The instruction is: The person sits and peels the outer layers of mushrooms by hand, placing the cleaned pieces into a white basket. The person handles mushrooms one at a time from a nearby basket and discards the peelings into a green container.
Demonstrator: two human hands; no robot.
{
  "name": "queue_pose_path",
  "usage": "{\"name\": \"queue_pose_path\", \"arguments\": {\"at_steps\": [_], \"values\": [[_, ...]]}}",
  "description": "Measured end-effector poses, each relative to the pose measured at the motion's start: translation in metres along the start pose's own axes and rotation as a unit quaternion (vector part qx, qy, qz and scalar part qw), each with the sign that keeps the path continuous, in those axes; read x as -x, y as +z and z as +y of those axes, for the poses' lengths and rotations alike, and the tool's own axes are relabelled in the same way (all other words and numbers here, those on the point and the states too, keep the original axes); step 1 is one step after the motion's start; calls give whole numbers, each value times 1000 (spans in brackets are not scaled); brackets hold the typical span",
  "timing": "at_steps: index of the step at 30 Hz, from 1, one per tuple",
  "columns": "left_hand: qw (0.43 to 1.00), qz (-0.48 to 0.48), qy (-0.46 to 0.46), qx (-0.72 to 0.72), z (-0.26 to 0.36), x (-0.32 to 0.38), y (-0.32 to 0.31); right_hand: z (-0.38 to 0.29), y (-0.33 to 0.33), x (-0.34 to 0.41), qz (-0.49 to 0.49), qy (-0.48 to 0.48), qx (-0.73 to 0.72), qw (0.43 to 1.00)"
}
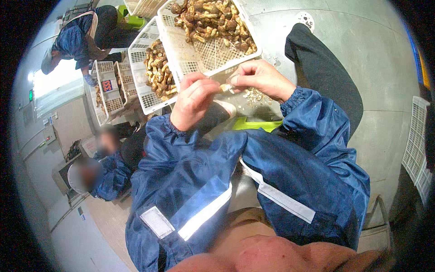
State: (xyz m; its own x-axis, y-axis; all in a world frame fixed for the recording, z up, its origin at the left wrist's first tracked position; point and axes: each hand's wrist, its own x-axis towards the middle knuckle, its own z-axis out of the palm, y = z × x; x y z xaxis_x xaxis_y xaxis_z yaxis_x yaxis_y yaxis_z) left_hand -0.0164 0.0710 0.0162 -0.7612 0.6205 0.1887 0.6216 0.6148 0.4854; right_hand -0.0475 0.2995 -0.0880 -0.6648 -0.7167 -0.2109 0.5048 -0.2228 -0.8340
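My left hand (195, 102) pinches a small pale mushroom (225, 87), whose stem end points toward my right hand (263, 80). Thumb and forefinger of the right hand are closed on a small thin object (233, 80), perhaps a blade; the fingers hide most of it. Both hands are held above the floor, just in front of a white plastic crate (214, 73). Brown-capped mushrooms (217, 20) lie heaped at that crate's far side. More mushrooms (158, 68) fill part of a second white crate (141, 51) to the left. Pale trimmings (255, 97) are scattered on the floor below.
A bright green plastic object (255, 124) is beneath me. At left, a co-worker (73, 40) bends by more crates (110, 90), and two people (112, 173) sit lower down. White crates (416, 142) stand at far right.
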Motion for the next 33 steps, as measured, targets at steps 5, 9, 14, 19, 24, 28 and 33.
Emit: {"name": "queue_pose_path", "arguments": {"at_steps": [5,9,14,19,24,28,33], "values": [[996,-85,32,-21,-2,-2,-10,7,9,1,1,-3,60,998],[999,-22,-12,33,-7,5,-10,2,5,2,-25,12,-92,995],[829,90,-332,441,-2,30,10,-13,15,8,-5,-28,-144,989],[678,116,-442,575,8,35,31,-8,13,4,73,-140,49,986],[781,86,-430,444,12,33,29,-2,13,1,86,-244,229,938],[819,85,-429,372,22,28,29,1,11,4,85,-95,102,987],[687,100,-485,531,20,28,31,4,8,4,91,-70,122,986]]}}
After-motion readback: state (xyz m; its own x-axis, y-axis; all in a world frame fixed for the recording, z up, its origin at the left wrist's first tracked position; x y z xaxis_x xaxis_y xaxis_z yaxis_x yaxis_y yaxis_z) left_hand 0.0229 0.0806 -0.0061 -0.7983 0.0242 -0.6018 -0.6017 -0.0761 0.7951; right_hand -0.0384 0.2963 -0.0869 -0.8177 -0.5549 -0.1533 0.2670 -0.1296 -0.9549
